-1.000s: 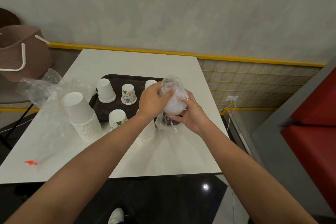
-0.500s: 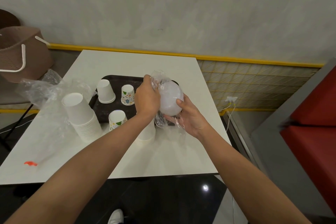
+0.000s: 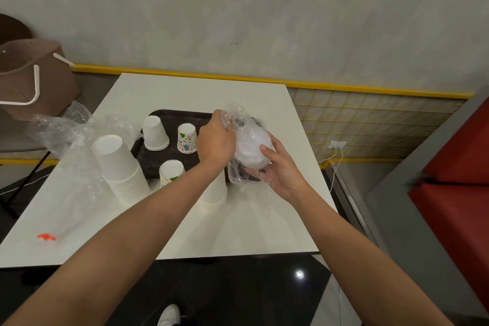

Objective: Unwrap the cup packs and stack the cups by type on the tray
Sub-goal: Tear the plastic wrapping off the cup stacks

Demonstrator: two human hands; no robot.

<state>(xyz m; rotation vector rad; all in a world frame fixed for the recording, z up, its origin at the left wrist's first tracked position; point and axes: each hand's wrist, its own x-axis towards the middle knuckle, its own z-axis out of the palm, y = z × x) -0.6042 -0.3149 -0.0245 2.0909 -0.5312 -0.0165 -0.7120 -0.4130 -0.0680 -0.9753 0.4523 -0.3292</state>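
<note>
I hold a cup pack (image 3: 250,146), a stack of white cups in clear plastic wrap, above the right end of the dark tray (image 3: 169,156). My right hand (image 3: 277,169) grips the pack from below and the side. My left hand (image 3: 215,140) pinches the loose wrap at its top. On the tray stand a small white cup stack (image 3: 154,133) and a patterned cup (image 3: 187,138), both upside down. A second patterned cup (image 3: 170,173) stands at the tray's front edge. Another white stack (image 3: 213,192) is partly hidden under my left forearm.
A tall stack of larger white cups (image 3: 120,169) leans at the left of the white table (image 3: 185,219), with crumpled clear wrap (image 3: 66,135) around it. A red scrap (image 3: 46,237) lies near the front left corner. A brown basket (image 3: 29,79) sits off the table's left.
My left hand has shifted up and left along the pack, drawing the wrap away from the cups. The right hand has kept its hold while the pack tilted a little.
</note>
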